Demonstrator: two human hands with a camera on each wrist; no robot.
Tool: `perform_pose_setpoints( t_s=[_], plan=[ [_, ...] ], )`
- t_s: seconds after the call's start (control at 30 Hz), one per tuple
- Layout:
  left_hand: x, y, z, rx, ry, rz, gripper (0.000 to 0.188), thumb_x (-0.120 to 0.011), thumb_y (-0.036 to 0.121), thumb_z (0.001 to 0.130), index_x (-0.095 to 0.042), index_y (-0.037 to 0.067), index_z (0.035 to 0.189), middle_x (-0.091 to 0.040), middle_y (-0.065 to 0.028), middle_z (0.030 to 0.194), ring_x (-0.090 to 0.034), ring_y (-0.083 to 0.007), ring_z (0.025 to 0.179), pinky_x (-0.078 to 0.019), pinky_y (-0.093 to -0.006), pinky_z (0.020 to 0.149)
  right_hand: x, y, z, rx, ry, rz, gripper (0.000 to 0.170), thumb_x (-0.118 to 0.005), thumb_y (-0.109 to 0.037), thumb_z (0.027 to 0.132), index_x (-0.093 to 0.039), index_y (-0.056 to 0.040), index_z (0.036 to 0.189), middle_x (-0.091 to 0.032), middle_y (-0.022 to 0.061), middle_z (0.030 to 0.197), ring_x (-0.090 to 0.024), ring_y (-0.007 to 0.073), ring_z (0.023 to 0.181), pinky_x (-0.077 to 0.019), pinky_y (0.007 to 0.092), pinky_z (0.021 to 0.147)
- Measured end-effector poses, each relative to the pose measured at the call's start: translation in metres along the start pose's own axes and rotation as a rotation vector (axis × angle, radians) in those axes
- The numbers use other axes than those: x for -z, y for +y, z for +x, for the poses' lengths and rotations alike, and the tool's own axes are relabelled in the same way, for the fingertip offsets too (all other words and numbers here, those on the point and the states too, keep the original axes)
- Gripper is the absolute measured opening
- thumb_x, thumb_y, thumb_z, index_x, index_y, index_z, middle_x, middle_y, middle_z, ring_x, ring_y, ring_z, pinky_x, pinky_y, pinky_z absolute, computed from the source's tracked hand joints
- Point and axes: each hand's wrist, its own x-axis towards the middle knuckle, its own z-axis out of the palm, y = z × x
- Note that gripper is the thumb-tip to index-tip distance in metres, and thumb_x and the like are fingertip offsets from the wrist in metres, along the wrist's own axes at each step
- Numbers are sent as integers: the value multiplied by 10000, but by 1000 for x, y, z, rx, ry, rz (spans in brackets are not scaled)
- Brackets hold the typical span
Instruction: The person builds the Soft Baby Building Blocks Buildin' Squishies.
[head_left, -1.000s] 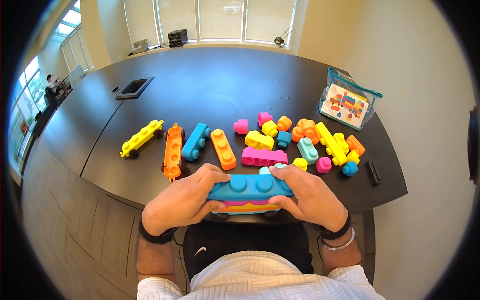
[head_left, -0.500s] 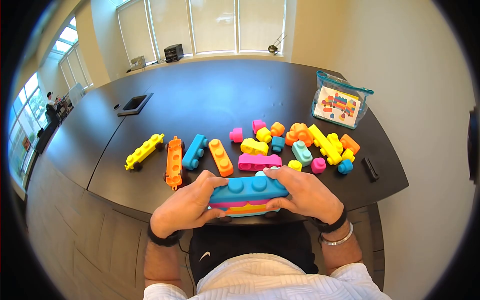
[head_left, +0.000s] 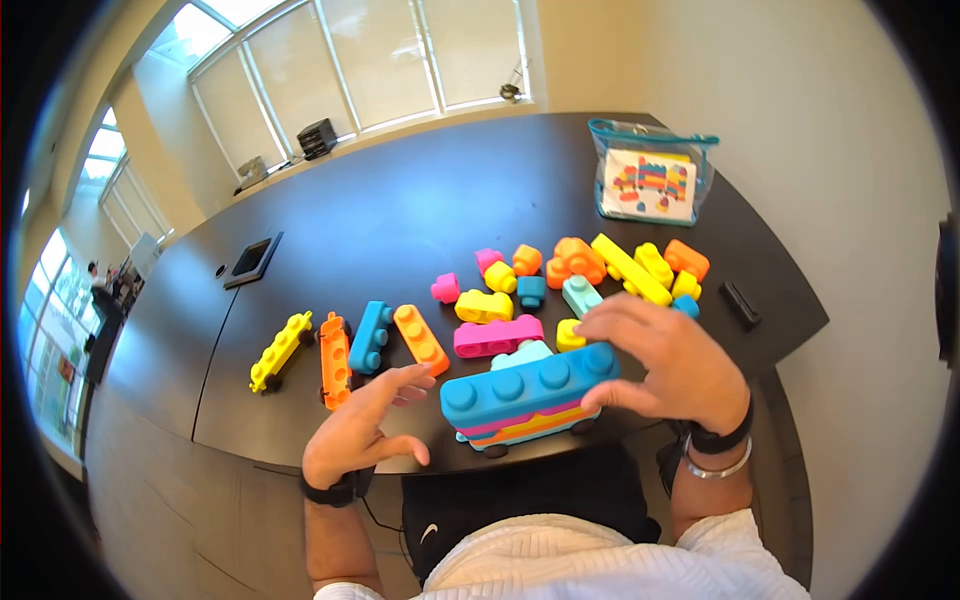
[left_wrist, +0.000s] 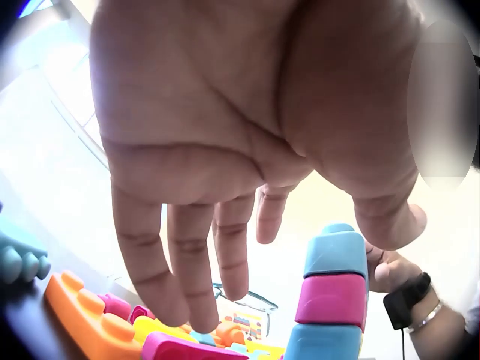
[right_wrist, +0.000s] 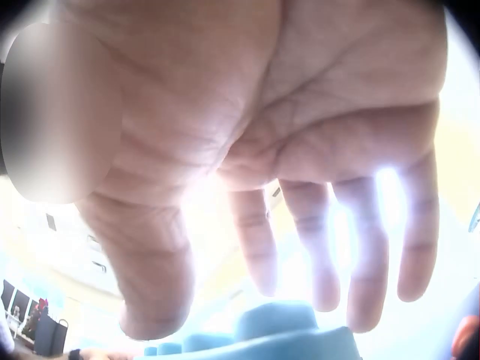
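1. My blue-topped stack (head_left: 530,390) was at the table's (head_left: 740,345) six o'clock edge, its coloured layers joined above wheels; I judged that build complete or nearly so.
2. I had my left hand (head_left: 355,430) spread wide, apart from it at nine o'clock.
3. My right hand (head_left: 680,365) was open around its three o'clock end; contact, I couldn't tell.
4. Unbuilt: yellow (head_left: 280,352) and orange wheeled bases (head_left: 335,362) towards ten, loose pink block (head_left: 498,336) near twelve.

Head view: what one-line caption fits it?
Left hand and right hand, both open, flank a blue-topped, wheeled block stack, with loose blocks scattered across the dark table.
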Motion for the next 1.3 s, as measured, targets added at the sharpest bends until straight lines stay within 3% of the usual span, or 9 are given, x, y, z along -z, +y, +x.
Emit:
perform_pose_setpoints(
  t_s=[0.13,0.23,0.33,0.47,0.67,0.8,0.97,1.1,1.3],
  plan=[
    [13,17,30,87,-4,172,663,-967,302,887,-676,29,1417,-784,-128,1303,-755,-322,1175,-598,-413,1011,15,5,-9,-19,274,-70,457,-975,-304,859,-744,-8,1121,-776,120,1059,-762,352,933,-621,427,832],
    [23,4,81,-40,16,182,454,-923,151,925,-722,-3,1302,-799,-130,1230,-784,-300,1052,-627,-396,911,28,13,-11,54,465,-134,324,-984,-206,851,-760,-17,989,-783,96,958,-744,266,790,-600,345,719],
    [31,-8,147,34,-65,162,341,-892,173,970,-764,-5,1230,-822,-125,1168,-801,-269,1018,-632,-384,938,38,14,-14,103,654,-120,262,-981,-139,853,-760,-17,921,-765,98,865,-729,243,746,-579,323,675],
    [22,-40,222,6,-166,362,383,-845,174,986,-729,24,1318,-789,-170,1217,-786,-325,1093,-638,-447,949,43,16,-18,134,796,-98,224,-966,-91,870,-760,-13,912,-752,99,819,-721,215,728,-568,312,667],
    [-29,-91,278,28,-203,629,524,-791,228,1017,-670,229,1527,-520,-234,1678,-533,-470,1507,-522,-569,1195,51,16,-23,131,885,-39,189,-948,-72,890,-769,-13,891,-740,80,796,-683,169,679,-544,284,648],
    [-45,-115,290,24,-161,843,549,-786,210,1011,-665,245,1545,-620,-240,1584,-601,-456,1443,-536,-552,1179,55,17,-26,142,914,-16,183,-948,-71,889,-774,-18,870,-725,60,768,-658,148,648,-510,275,609],
    [-46,-106,297,228,-241,561,455,-781,162,975,-700,187,1422,-785,-221,1262,-713,-448,1236,-578,-525,1075,61,17,-30,190,953,-22,178,-946,-72,890,-778,-16,870,-722,55,763,-647,139,628,-493,270,593],
    [-38,-109,292,79,-193,646,420,-785,129,935,-690,124,1344,-768,-218,1248,-722,-400,1218,-609,-502,1010,62,21,-36,175,974,-11,190,-942,-75,895,-765,-10,875,-724,73,764,-653,146,631,-492,273,592],
    [-1,-51,256,-124,227,427,384,-667,21,929,-723,110,1298,-614,-196,1322,-709,-366,1157,-608,-466,977,64,24,-38,163,963,-53,192,-933,-63,906,-751,-8,877,-732,88,774,-673,151,635,-495,268,594]
  ],
)
